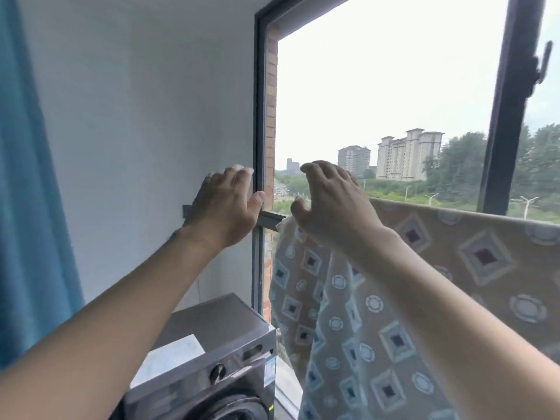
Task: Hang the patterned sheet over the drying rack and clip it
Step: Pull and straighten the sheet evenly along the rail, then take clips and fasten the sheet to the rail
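The patterned sheet [472,256], tan with squares and circles, hangs over a rail that runs along the open window from the frame's left side to the right edge. Its left end droops in folds below my right hand [330,204]. That hand hovers above the sheet's left top corner, fingers spread and curved, holding nothing. My left hand [225,204] is raised beside the dark window frame [259,116], fingers apart, thumb close to the frame's horizontal bar. The rail under the sheet is hidden. No clip is visible.
A grey washing machine [212,353] stands below my left arm, with a white sheet of paper [169,359] on its top. A blue curtain [30,192] hangs at the far left. The white wall fills the left. A window handle [542,65] sits upper right.
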### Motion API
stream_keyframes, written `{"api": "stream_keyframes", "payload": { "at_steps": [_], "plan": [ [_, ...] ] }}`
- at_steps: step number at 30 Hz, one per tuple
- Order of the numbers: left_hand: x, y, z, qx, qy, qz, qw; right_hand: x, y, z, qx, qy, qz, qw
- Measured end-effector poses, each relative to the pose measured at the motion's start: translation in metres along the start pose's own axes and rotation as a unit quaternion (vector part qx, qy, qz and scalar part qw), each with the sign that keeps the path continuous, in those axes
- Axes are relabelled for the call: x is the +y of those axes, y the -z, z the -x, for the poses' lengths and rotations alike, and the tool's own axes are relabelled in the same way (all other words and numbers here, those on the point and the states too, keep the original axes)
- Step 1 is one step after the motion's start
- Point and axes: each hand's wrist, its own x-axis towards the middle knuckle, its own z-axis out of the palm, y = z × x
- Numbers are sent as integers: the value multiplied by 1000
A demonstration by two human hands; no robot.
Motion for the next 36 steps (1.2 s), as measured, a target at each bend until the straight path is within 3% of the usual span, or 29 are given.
{"api": "stream_keyframes", "payload": {
  "at_steps": [9, 16, 22, 30, 36],
  "plan": [
    [-110, -40, 8, -40, 88, -76, 992, -40, -119, -44, -13, 61, -87, 994],
    [-191, -107, 15, -109, 140, -93, 980, -72, -235, -69, -81, 87, -136, 983],
    [-266, -184, 17, -202, 191, -103, 955, -94, -341, -93, -154, 52, -177, 971],
    [-366, -253, 25, -336, 355, -68, 870, -126, -457, -113, -266, 19, -220, 938],
    [-450, -327, 29, -421, 452, -63, 783, -167, -574, -124, -398, 54, -249, 881]
  ]
}}
